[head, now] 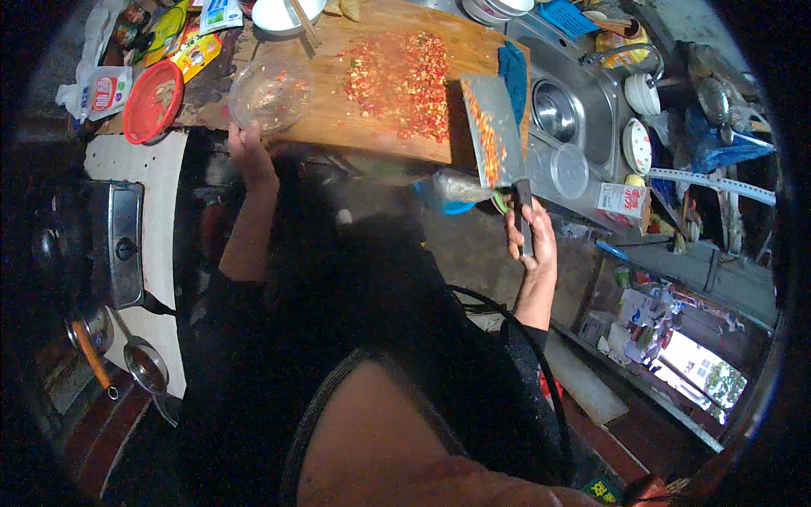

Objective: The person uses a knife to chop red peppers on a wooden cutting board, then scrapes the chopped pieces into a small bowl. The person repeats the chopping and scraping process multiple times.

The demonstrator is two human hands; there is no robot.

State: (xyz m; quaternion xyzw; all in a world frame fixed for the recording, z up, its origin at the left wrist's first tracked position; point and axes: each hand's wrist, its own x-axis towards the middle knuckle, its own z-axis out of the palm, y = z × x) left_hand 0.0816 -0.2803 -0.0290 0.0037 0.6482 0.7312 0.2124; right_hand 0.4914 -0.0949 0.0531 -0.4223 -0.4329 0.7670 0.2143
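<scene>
My right hand (535,234) grips the dark handle of a cleaver (507,120) beyond the right end of a wooden cutting board (317,136). Chopped red and yellow bits cling in a band along the blade's left side. On the board lies a spread of finely chopped red chili (426,89) with pale pieces. At the board's left, my left hand (250,152) holds the near rim of a clear bowl (269,95). A few red and pale scraps show in that bowl. Between the cleaver and the sink lies a blue-green cloth (513,79).
Left of the clear bowl is a red plastic basket (130,120). A white bowl (279,16) with chopsticks (304,25) stands behind. At right, a steel sink (602,120) holds a metal bowl (556,111); a clear lid (569,171) and carton (624,203) lie nearer. A stove (127,247) is at left.
</scene>
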